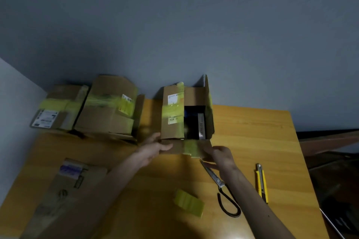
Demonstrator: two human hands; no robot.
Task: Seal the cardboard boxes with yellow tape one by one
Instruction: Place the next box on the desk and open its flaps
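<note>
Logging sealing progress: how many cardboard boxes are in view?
4: far-left taped box, second taped box beside it, open box held at centre, flat box near left. More may lie outside view.

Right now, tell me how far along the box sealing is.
Done: the corner box and the box beside it wear yellow tape bands. In hand: the left hand and right hand hold the front flap of the open box, contents showing. Left: close and tape it, then the near-left box, which shows no yellow tape.

Brown box [172, 114], yellow tape [173, 110], yellow-handled knife [262, 182]
</note>
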